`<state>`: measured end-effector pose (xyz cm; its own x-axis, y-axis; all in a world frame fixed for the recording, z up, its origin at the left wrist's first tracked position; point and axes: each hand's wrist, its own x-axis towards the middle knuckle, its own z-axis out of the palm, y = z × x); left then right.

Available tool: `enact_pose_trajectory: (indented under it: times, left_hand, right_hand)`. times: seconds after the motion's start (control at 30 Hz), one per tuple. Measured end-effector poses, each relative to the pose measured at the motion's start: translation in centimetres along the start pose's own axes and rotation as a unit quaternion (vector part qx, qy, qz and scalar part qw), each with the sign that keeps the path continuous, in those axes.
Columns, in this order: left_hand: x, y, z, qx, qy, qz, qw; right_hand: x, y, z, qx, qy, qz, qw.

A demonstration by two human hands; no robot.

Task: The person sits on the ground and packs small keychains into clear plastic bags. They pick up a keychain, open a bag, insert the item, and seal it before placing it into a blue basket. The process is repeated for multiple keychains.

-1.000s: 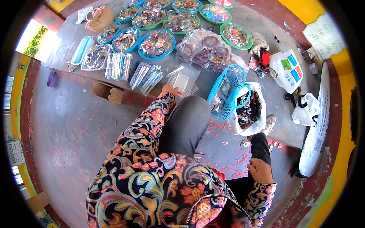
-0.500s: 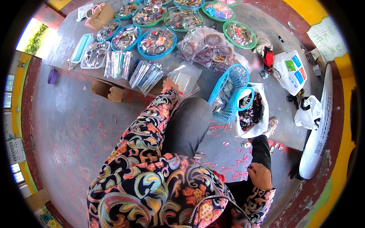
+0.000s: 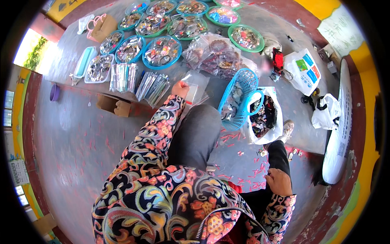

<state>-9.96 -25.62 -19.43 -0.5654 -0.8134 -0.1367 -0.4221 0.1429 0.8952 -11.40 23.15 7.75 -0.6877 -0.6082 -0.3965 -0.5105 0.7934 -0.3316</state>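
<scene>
My left hand (image 3: 180, 89) reaches forward to the platform edge, its fingers curled in against the left side of some flat clear plastic bags (image 3: 198, 86). Whether it pinches a bag's edge is hard to make out. Just left of it lie bundles of pens in clear wrappers (image 3: 151, 87), with another bundle of pens (image 3: 123, 78) beyond. My right hand (image 3: 279, 181) rests on my right leg, back of the hand up and fingers curled under. What those fingers hold, if anything, is hidden.
Right of my left knee a blue plastic basket (image 3: 239, 99) leans by a white bag (image 3: 277, 136) of dark small items. Blue and green trays (image 3: 162, 53) of trinkets fill the platform's back, behind bagged bracelets (image 3: 215, 57). Red scraps litter the floor; an open cardboard box (image 3: 113, 105) stands below.
The view has shifted slightly, so the goods sit a little lower and further left. My left hand has edged further over the clear bags. The right hand stays on my leg.
</scene>
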Motion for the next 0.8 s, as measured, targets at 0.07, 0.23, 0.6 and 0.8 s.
enact_pose_trajectory:
  times: [0.07, 0.23, 0.6, 0.8]
  left_hand:
    - [-2.3, 5.4, -0.6, -0.015, -0.045, 0.072, 0.996]
    - [-10.6, 17.2, -3.3, -0.096, -0.253, 0.159, 0.949]
    - [-24.8, 26.5, -1.3, -0.043, -0.603, 0.187, 0.774]
    - [-25.5, 27.3, -1.0, -0.079, -0.598, 0.095, 0.792]
  right_hand:
    - [-0.3, 0.2, 0.2, 0.01, 0.01, -0.006, 1.0]
    - [0.0, -1.4, -1.5, 0.114, 0.022, -0.125, 0.985]
    - [0.6, -3.1, -3.4, 0.404, 0.114, -0.182, 0.889]
    - [-1.4, -2.3, -2.7, 0.485, 0.018, -0.061, 0.872]
